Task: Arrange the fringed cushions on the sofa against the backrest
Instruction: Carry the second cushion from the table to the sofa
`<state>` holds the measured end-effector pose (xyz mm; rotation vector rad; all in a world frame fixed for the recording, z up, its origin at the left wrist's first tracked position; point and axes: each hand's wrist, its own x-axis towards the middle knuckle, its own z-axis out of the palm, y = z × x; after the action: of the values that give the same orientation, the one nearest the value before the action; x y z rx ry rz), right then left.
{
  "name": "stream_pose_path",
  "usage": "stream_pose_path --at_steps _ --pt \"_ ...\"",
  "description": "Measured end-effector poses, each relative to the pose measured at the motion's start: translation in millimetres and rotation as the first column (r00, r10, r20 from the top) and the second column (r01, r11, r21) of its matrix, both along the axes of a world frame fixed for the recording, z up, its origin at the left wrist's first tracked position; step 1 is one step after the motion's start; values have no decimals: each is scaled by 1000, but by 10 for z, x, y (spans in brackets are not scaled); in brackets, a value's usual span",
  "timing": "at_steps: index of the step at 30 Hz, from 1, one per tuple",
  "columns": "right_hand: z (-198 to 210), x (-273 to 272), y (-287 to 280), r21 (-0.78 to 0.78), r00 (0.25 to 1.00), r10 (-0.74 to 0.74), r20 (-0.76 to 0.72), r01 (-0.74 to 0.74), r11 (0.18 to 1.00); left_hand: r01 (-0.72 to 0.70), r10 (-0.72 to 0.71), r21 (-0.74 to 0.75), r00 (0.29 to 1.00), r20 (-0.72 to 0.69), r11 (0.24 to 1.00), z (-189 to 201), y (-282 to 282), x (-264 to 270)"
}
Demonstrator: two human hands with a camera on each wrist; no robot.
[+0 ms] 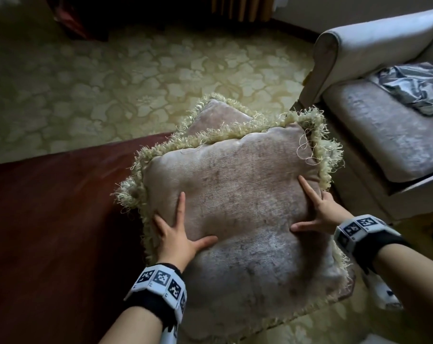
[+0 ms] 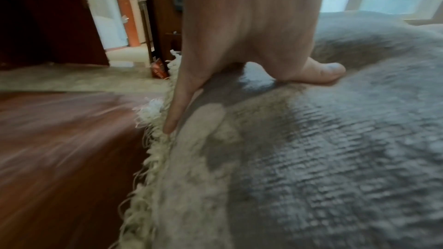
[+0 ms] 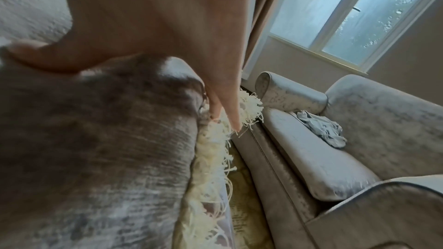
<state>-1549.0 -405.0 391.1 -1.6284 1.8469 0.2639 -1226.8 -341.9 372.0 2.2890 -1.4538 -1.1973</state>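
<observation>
Two beige-grey cushions with cream fringe are stacked. The top cushion (image 1: 235, 180) covers most of the lower cushion (image 1: 217, 115), whose far corner shows behind it. My left hand (image 1: 178, 232) lies on the top cushion's left edge with thumb and forefinger splayed flat on its face. My right hand (image 1: 319, 212) mirrors it on the right edge. In the left wrist view the left hand (image 2: 251, 35) has one straight finger running down the fringe (image 2: 153, 158). In the right wrist view the right hand (image 3: 155, 16) has straight fingers at the fringe (image 3: 215, 149). The grey sofa (image 1: 384, 135) stands just right of the stack.
A crumpled grey cloth (image 1: 416, 85) lies on the sofa seat near the backrest. The sofa's rolled armrest (image 1: 334, 45) is beyond the cushions. A dark red wooden surface (image 1: 49, 219) lies to the left, and patterned carpet (image 1: 111, 83) ahead. A window (image 3: 359, 16) is behind the sofa.
</observation>
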Motion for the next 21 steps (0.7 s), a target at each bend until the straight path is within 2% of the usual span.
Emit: stream_pose_path --at_steps 7,12,14,17,21 --pt "-150 14 5 -52 987 -59 151 68 996 1 -3 121 1000 14 993 15 -106 151" --pt "-254 -23 10 -85 984 -102 145 115 990 163 -158 181 987 -39 970 -10 -87 410" --pt "-263 -13 18 -86 984 -115 137 127 988 185 -184 193 983 -24 964 -37 -110 473" --pt "-321 -52 -14 -94 981 -97 170 115 989 160 -160 181 987 -15 970 -89 -175 447" --pt "-392 -82 -43 -93 971 -103 215 126 988 106 -98 106 992 -81 989 -126 -173 379"
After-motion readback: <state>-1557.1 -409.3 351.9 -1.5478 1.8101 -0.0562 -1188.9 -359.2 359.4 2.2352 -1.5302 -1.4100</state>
